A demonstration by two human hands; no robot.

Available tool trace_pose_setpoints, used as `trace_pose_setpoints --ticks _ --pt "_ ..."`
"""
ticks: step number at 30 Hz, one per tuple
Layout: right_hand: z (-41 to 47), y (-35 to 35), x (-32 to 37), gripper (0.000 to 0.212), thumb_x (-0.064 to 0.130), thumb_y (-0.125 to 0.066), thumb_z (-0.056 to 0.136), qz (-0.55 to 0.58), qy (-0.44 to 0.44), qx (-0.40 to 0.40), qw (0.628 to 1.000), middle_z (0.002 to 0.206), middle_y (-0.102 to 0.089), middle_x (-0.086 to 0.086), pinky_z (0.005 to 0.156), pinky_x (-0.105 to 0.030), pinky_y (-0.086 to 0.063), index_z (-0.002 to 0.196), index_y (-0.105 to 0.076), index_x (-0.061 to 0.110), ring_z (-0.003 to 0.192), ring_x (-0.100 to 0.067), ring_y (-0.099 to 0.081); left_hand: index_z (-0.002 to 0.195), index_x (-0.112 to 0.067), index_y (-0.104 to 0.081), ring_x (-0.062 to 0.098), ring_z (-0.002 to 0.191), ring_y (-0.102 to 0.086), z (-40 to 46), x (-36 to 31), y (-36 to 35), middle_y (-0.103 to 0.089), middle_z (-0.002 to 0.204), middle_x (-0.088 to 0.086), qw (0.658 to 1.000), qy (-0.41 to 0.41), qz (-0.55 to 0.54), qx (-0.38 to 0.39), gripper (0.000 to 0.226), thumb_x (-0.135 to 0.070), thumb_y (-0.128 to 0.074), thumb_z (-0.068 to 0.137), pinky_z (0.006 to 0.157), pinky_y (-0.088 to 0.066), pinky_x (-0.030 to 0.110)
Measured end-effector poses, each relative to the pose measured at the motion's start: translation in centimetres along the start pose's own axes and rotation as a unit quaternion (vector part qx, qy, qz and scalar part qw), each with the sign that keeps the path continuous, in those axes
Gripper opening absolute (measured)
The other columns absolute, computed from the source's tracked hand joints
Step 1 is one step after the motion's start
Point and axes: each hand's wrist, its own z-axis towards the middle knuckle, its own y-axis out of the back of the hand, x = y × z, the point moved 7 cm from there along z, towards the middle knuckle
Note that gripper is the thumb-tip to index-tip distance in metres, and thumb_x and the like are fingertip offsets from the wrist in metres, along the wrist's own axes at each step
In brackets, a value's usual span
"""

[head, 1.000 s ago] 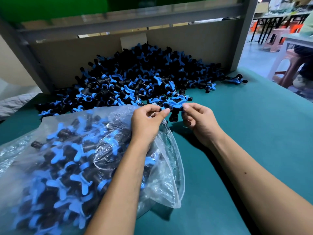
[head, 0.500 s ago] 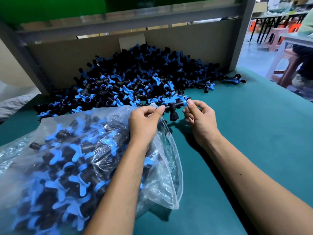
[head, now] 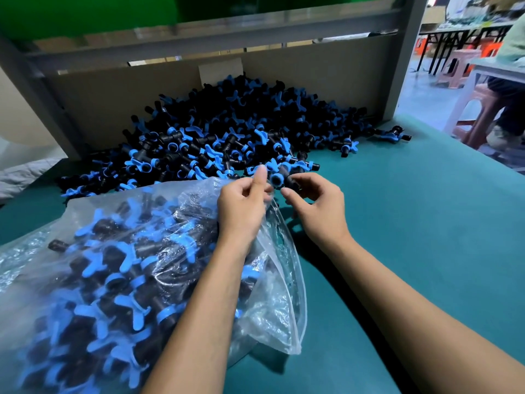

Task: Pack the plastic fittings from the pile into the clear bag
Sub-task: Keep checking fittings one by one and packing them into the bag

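Note:
A big pile of black fittings with blue wing caps (head: 227, 137) lies against the back board of the green table. The clear bag (head: 113, 265), stuffed with several fittings, lies at the left with its mouth toward the pile. Between my hands, just above the bag's mouth, is one black and blue fitting (head: 281, 177). My right hand (head: 315, 206) grips its black body with curled fingers. My left hand (head: 244, 206) rests over the bag's top edge, thumb raised against the fitting's blue end; whether it also pinches the bag's film is unclear.
The green table top (head: 397, 237) stretches right of the bag. A lone fitting (head: 393, 135) lies near the grey post (head: 409, 52) at the back right. A pink stool (head: 483, 109) and a seated person's legs (head: 511, 109) are beyond the table edge.
The fitting has turned in my hands, its blue ring now facing me. Both hands have shifted slightly left, closer to the bag's mouth.

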Motion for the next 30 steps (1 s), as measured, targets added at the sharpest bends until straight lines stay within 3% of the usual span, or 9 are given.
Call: trace_pose_setpoints --ticks 3,7,12,15,18,21,25,27,30 --pt "-0.1 -0.6 -0.4 0.017 0.011 -0.077 0.088 0.149 -0.08 0.022 0.985 0.087 -0.076 -0.002 0.055 -0.03 -0.055 0.103 -0.069 0.012 0.069 -0.019 -0.071 0.075 -0.015 -0.071 0.005 0.05 -0.055 0.1 0.1 0.5 -0.068 0.059 -0.009 0.998 0.015 -0.036 -0.045 0.052 -0.05 -0.048 0.106 0.06 -0.046 0.026" --pt "-0.6 -1.7 -0.6 0.015 0.012 -0.066 0.096 0.339 -0.201 0.069 0.916 0.093 -0.075 -0.013 0.05 -0.021 -0.049 0.109 -0.063 0.006 0.061 -0.017 -0.063 0.079 -0.014 -0.072 0.004 0.047 -0.052 0.0 -0.1 0.9 -0.065 0.058 -0.011 0.997 0.008 -0.052 -0.059 0.042 -0.04 -0.054 0.106 0.05 -0.044 0.018" --pt "-1.3 -2.1 -1.2 0.022 0.025 -0.052 0.103 0.443 -0.33 0.069 0.831 0.078 -0.07 -0.012 0.041 -0.015 -0.042 0.102 -0.061 0.005 0.052 -0.011 -0.056 0.087 -0.012 -0.075 0.015 0.068 -0.058 0.1 -0.5 0.9 -0.068 0.073 -0.001 0.998 -0.005 -0.056 -0.042 0.008 -0.019 -0.075 0.092 0.07 -0.052 0.035" --pt "-1.3 -1.9 -1.4 0.024 0.025 -0.05 0.103 0.478 -0.347 0.054 0.805 0.072 -0.067 -0.011 0.038 -0.014 -0.04 0.101 -0.061 0.003 0.05 -0.011 -0.055 0.09 -0.014 -0.075 0.012 0.077 -0.065 -0.2 -0.7 1.1 -0.075 0.088 0.01 0.996 -0.011 -0.061 -0.059 0.007 -0.01 -0.079 0.086 0.08 -0.057 0.03" --pt "-0.9 -1.5 -1.8 0.02 0.024 -0.055 0.1 0.465 -0.329 0.061 0.819 0.075 -0.068 -0.011 0.041 -0.015 -0.043 0.098 -0.063 0.006 0.053 -0.012 -0.058 0.095 -0.01 -0.075 0.012 0.074 -0.061 -0.2 -1.1 1.2 -0.071 0.087 0.012 0.994 -0.014 -0.081 -0.067 0.01 -0.005 -0.077 0.087 0.075 -0.053 0.026" --pt "-0.1 -0.8 -1.2 0.017 0.015 -0.071 0.087 0.368 -0.24 0.112 0.891 0.09 -0.069 -0.013 0.049 -0.019 -0.047 0.103 -0.073 0.011 0.065 -0.015 -0.062 0.095 -0.01 -0.073 0.017 0.076 -0.058 -0.1 -1.7 1.6 -0.067 0.086 0.009 0.99 -0.029 -0.11 -0.085 0.012 -0.001 -0.073 0.088 0.076 -0.05 0.031" --pt "0.5 -0.3 -0.4 0.032 -0.004 -0.078 0.078 0.207 -0.15 0.167 0.952 0.087 -0.073 -0.01 0.054 -0.024 -0.046 0.102 -0.078 0.017 0.062 -0.018 -0.058 0.099 -0.004 -0.072 -0.003 0.079 -0.062 -0.4 -3.9 2.5 -0.07 0.093 0.001 0.98 -0.099 -0.113 -0.134 0.012 0.003 -0.067 0.091 0.076 -0.049 0.013" --pt "0.3 -0.9 0.4 0.033 -0.006 -0.079 0.077 0.136 -0.121 0.203 0.962 0.077 -0.071 -0.019 0.058 -0.028 -0.042 0.098 -0.08 0.02 0.063 -0.019 -0.055 0.099 -0.003 -0.071 -0.005 0.082 -0.062 -0.5 -5.1 2.6 -0.07 0.094 -0.001 0.974 -0.136 -0.108 -0.145 0.013 0.005 -0.064 0.093 0.075 -0.048 0.011" --pt "-0.9 -2.9 2.7 0.032 -0.011 -0.077 0.079 0.109 -0.091 0.279 0.95 0.092 -0.072 -0.028 0.072 -0.036 -0.05 0.094 -0.08 0.017 0.081 -0.024 -0.061 0.096 -0.008 -0.07 0.0 0.079 -0.062 -0.8 -6.8 2.1 -0.069 0.09 -0.004 0.969 -0.188 -0.096 -0.131 0.015 0.005 -0.064 0.093 0.073 -0.049 0.018"
